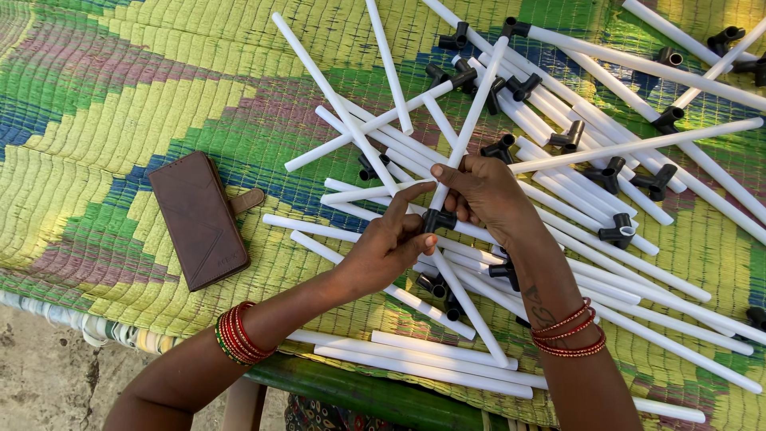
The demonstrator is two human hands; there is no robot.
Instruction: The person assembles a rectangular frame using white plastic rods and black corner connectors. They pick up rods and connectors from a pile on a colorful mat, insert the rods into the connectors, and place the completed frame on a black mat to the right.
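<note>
My left hand [388,249] and my right hand [485,194] meet over a pile of white plastic tubes. Between them sits a black plastic connector [438,219], pinched by fingers of both hands. A white tube [476,104] runs up and away from the connector, and my right thumb and fingers grip its lower end. Another white tube [472,307] leaves the connector downward toward me. Red bangles ring both wrists.
Many white tubes [606,263] and several loose black connectors [619,231] lie scattered on a green, yellow and blue woven mat [120,104]. A brown wallet case [197,218] lies at the left. Bare ground [40,383] shows below the mat's near edge.
</note>
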